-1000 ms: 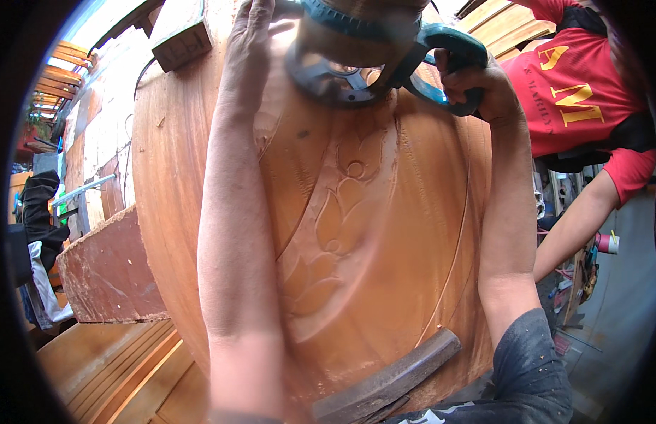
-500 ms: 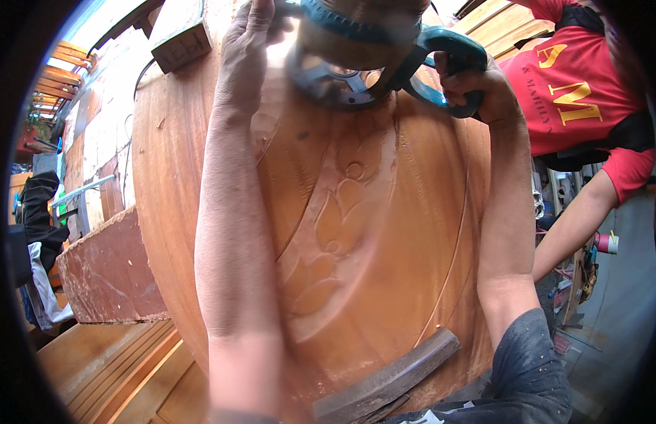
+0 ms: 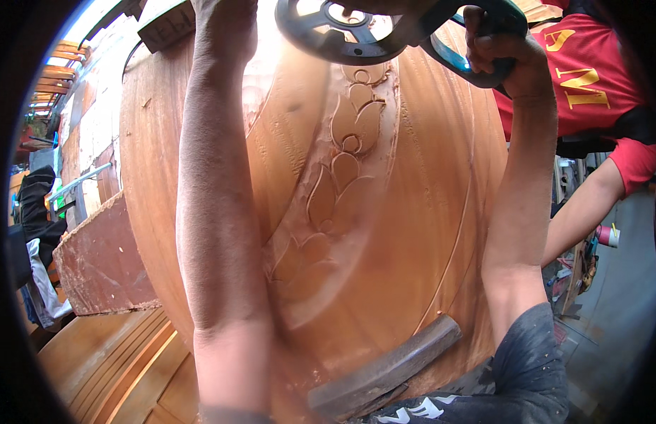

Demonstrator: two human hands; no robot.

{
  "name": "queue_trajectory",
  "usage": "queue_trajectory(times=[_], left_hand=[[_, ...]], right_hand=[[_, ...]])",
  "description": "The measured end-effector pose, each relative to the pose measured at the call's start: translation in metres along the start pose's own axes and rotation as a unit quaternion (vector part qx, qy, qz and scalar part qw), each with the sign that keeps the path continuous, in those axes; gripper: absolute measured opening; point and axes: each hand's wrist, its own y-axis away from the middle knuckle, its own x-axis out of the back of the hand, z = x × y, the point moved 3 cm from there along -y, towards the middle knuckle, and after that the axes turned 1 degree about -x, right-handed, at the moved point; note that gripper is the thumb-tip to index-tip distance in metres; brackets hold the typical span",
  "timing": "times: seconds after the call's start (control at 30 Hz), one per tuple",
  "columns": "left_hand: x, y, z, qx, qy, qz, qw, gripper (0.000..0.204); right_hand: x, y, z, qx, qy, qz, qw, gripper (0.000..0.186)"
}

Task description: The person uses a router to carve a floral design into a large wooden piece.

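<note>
At the far edge of the view is a router with a dark, spoked round base; its upper body is cut off. My right hand wraps its fingers around the router's teal loop handle. My left hand reaches up to the router's left, its fingers beyond the top edge, so their grip is hidden. Below the base lies a broad brown wooden panel with a strip of carved leaves and small circles down its middle. Thin curved grooves cut its surface on either side.
A dark curved bar rests on the panel's near edge. At the upper left is a wooden block, with a reddish-brown board below it. Another person in a red shirt stands close at right, beside a pink-and-white roll.
The router and both my hands sit higher in the picture, with my right hand farther right. The view has shifted, uncovering more of the carved strip.
</note>
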Motion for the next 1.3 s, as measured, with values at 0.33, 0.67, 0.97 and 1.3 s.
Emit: queue_trajectory(times=[0.33,0.67,0.97,1.3], left_hand=[[0.006,0.006,-0.014,-0.009,-0.034,0.01,0.999,0.041],[0.012,0.012,-0.02,0.019,-0.051,0.014,0.998,0.042],[0.016,0.013,-0.026,0.043,-0.045,0.02,0.998,0.047],[0.009,0.02,-0.018,0.031,-0.078,0.029,0.996,0.049]], right_hand=[[-0.012,-0.006,0.014,-0.017,-0.048,0.008,0.999,0.032],[-0.012,-0.012,0.028,-0.022,-0.038,0.027,0.999,0.04],[-0.02,-0.014,0.027,-0.021,-0.03,0.04,0.998,0.04],[-0.021,-0.015,0.026,-0.017,-0.06,0.01,0.998,0.046]])
